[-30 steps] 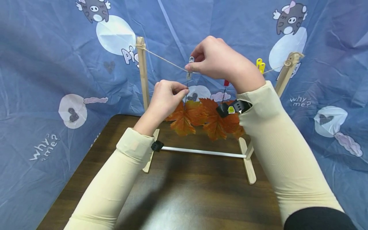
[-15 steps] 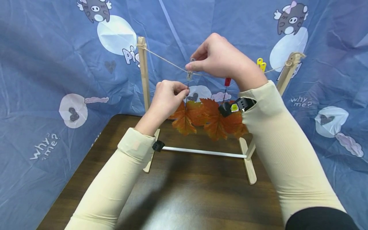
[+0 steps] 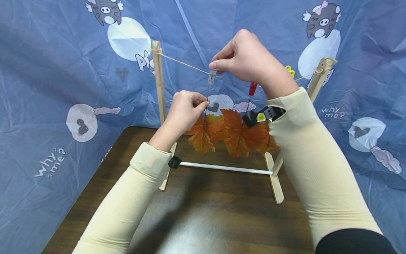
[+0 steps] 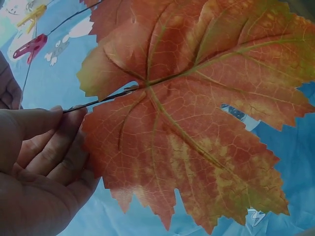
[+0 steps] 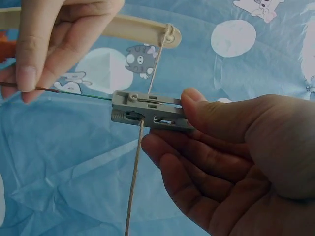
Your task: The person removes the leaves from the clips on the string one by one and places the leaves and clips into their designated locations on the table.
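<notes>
i count one left hand point(image 3: 186, 107) and one right hand point(image 3: 248, 58), and at least two orange leaves point(image 3: 202, 135). one gray clip point(image 5: 147, 108), one red clip point(image 3: 252, 89) and one yellow clip point(image 4: 32, 15) make three. i see two wood posts point(image 3: 160, 88), one string point(image 5: 134, 177) and one white bar point(image 3: 225, 168).

- Left arm point(image 3: 127, 194) is extended forward; left hand point(image 3: 186, 107) is held lower than right hand point(image 3: 248, 56).
- Right arm point(image 3: 312, 155) is held raised, with fingers point(image 3: 223, 54) directed leftward.
- At both hands, a pinch of thumb and fingertips is formed; remaining fingers are loosely curled.
</notes>
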The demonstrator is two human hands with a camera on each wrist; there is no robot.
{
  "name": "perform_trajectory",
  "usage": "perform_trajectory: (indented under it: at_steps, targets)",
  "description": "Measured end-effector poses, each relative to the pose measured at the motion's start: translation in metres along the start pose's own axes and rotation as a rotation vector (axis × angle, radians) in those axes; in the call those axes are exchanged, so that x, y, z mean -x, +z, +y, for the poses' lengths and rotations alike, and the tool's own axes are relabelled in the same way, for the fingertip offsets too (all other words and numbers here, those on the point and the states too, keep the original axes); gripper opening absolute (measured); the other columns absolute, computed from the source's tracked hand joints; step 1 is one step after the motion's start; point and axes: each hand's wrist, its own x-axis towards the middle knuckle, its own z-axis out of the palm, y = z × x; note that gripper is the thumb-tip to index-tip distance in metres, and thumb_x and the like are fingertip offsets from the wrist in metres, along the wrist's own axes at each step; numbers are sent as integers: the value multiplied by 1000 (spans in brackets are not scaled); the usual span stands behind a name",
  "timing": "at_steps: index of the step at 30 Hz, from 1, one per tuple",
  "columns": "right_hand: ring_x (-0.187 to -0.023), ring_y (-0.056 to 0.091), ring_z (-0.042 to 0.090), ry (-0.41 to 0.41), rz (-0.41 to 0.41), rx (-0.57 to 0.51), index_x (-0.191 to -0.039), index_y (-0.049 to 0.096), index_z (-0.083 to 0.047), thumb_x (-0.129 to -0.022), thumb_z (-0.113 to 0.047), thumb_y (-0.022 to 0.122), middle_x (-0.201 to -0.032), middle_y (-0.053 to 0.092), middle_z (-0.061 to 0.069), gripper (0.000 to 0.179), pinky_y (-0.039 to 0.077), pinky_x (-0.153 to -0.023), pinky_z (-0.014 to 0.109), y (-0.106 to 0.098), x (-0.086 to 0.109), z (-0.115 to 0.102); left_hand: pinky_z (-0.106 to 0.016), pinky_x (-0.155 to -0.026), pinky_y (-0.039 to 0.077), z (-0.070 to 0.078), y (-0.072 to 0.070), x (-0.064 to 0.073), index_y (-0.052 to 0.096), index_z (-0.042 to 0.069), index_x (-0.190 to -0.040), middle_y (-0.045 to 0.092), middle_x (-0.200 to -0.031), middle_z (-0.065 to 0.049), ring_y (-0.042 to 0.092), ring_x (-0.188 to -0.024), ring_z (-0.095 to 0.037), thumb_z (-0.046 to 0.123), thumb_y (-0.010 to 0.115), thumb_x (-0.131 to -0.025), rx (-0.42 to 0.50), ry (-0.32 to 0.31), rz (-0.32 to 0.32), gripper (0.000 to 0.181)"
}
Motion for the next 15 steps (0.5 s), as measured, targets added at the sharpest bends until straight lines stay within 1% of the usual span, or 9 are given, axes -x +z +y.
perform_trajectory:
  at_steps: [4,8,11,15]
  targets:
    - [-88,62,13,4,20,-5,-108,81,-10,-98,-33,70,-97,77,4,27,38,-67,31,-2,1,0,-34,-69,49,-2,2,1,81,2,-97,76,-86,-5,64,-74,-18,9,74,-94,-11,0,-10,11]
    - [-93,65,14,14,41,-4,-110,81,-12,-98,-34,69,-97,77,5,28,42,-72,30,-6,3,-1,-33,-68,48,-3,2,3,81,2,-96,75,-85,-5,64,-73,-17,10,74,-94,-16,-2,-20,10]
    - [-97,67,14,23,50,-6,-112,80,-13,-99,-35,69,-98,77,4,28,45,-76,30,-8,4,-1,-33,-67,48,-3,2,5,80,2,-95,75,-85,-5,64,-73,-17,10,74,-95,-11,-17,-37,11]
    - [-96,67,14,31,69,-14,-114,80,-12,-99,-36,68,-98,76,4,30,46,-78,31,-10,6,0,-33,-66,49,-3,1,10,80,2,-96,75,-86,-5,65,-73,-17,11,72,-96,-6,-48,-70,12]
